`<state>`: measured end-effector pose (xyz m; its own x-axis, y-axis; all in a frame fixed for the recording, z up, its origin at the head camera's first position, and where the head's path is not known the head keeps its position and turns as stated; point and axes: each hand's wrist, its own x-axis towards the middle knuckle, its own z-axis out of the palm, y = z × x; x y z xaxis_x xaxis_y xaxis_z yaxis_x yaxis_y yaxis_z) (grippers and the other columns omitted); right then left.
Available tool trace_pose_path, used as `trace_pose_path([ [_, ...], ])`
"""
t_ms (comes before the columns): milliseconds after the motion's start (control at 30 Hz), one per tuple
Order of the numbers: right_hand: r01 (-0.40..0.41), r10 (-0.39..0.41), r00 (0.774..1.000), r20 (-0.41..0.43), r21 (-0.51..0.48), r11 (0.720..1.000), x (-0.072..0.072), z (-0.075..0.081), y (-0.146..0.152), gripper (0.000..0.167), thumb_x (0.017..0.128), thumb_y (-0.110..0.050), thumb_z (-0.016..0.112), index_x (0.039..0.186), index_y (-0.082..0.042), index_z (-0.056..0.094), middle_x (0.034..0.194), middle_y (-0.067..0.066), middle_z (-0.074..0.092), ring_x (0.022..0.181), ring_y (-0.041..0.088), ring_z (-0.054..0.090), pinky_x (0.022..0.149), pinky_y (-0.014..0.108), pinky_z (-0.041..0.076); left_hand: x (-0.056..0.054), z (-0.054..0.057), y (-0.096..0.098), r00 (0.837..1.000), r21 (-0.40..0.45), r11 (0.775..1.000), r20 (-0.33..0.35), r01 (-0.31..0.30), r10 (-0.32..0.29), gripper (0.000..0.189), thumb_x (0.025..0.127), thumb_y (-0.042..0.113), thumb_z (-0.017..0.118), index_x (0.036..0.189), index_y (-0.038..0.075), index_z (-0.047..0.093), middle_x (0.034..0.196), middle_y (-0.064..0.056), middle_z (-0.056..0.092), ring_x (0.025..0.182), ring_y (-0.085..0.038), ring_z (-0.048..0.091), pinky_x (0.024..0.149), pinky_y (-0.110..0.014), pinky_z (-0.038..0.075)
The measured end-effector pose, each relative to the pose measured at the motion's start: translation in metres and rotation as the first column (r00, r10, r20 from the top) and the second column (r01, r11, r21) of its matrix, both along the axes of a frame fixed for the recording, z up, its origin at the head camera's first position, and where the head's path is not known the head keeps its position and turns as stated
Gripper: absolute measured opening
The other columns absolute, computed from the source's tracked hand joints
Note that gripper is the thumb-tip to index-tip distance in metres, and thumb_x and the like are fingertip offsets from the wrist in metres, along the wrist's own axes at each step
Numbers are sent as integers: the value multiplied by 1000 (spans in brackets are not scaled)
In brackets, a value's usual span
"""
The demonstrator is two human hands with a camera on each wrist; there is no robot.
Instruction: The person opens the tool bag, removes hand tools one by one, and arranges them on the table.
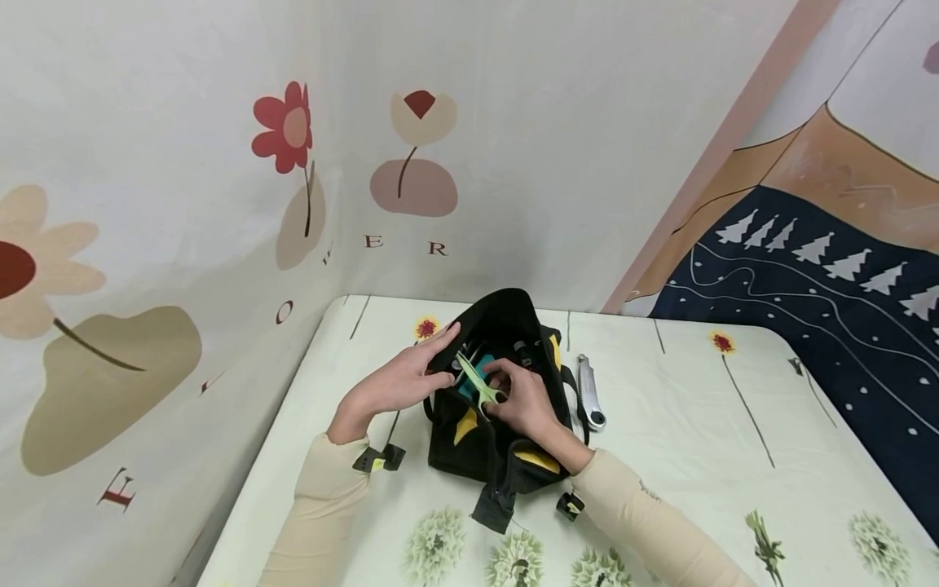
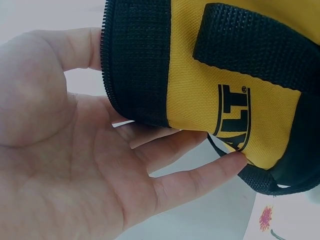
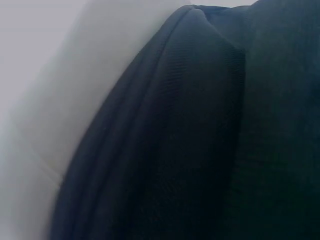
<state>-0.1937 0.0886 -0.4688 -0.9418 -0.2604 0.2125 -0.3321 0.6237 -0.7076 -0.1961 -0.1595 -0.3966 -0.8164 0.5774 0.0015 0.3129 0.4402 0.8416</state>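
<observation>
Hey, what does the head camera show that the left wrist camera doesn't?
Only the head view shows the right hand gripping light green scissors over the open tool bag, a silver utility knife lying on the tablecloth to its right, and the flower-printed wall. Only the left wrist view shows the bag's yellow side panel with part of a black printed logo, and the zipper edge. Both show the left hand, fingers straight, resting against the bag's side.

Both sleeved forearms are reaching forward and converging. The left hand [image 1: 399, 381] is lying open, fingers extended and palm turned inward; the right hand [image 1: 522, 399] is curling its fingers downward.
</observation>
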Motion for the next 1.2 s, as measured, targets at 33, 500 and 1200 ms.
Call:
trace_pose_path([
  [33, 2, -2, 1000, 1, 0, 1000, 0, 1, 1, 46, 81, 7, 90, 123, -6, 78, 93, 4, 75, 76, 22, 69, 74, 33, 54, 0, 0, 0, 1000, -1, 1000, 1, -1, 1, 81, 109, 12, 55, 178, 6, 15, 185, -20, 8, 170, -37, 12, 131, -62, 26],
  [500, -29, 21, 992, -121, -67, 997, 0, 0, 14, 46, 78, 4, 86, 123, -5, 77, 92, 3, 74, 80, 20, 71, 73, 39, 58, 0, 0, 0, 1000, 2, 1000, 9, -7, 7, 80, 109, 10, 55, 178, 5, 15, 185, -18, 8, 171, -38, 11, 133, -62, 22],
  [1200, 40, -48, 992, -117, -75, 996, 20, 36, 17, 47, 84, 4, 89, 127, -8, 78, 99, 5, 75, 86, 24, 69, 79, 41, 59, -1, 0, 1, 1000, 7, 1000, 11, -4, 3, 82, 107, 10, 56, 178, 3, 15, 185, -19, 8, 171, -38, 10, 134, -62, 20],
])
